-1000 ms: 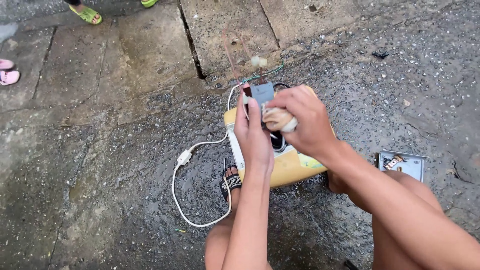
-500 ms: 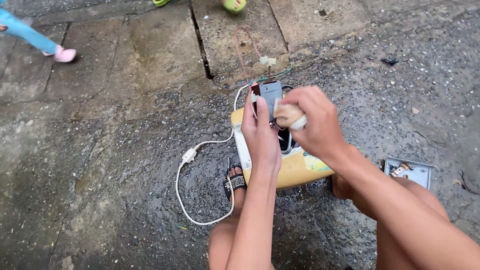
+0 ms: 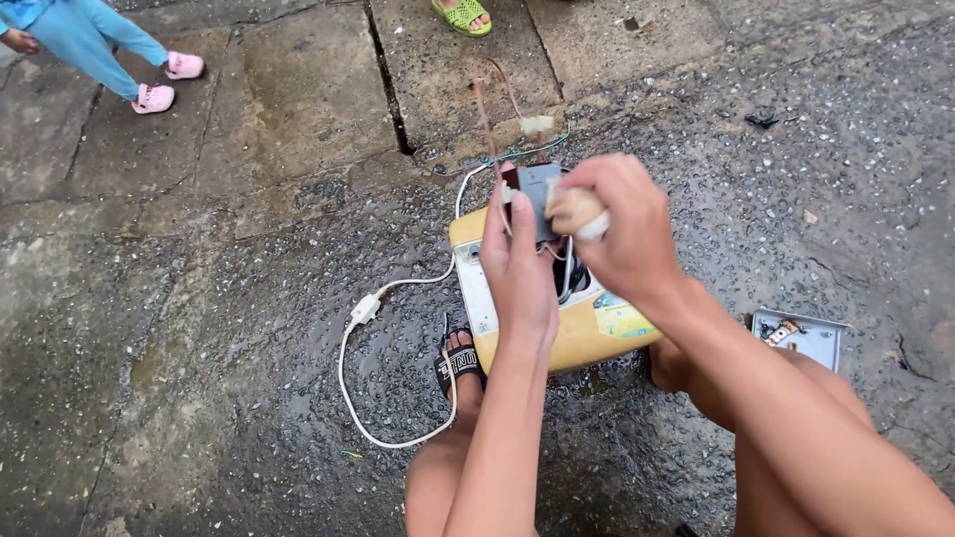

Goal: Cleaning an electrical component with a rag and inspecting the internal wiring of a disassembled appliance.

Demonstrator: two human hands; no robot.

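My left hand (image 3: 519, 273) grips a small dark grey part (image 3: 537, 191) lifted just above the open yellow appliance (image 3: 587, 333) on wet ground. My right hand (image 3: 622, 231) closes around a pale tool handle (image 3: 579, 212), touching that part. A white cord (image 3: 363, 318) trails left.

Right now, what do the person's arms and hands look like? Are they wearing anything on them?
Both arms are bare all the way up, with no sleeves in view. The left hand and the right hand have no gloves, and I can see no rings, watch or bracelet. The only thing worn that shows is a black sandal with a pale-marked strap on one foot.
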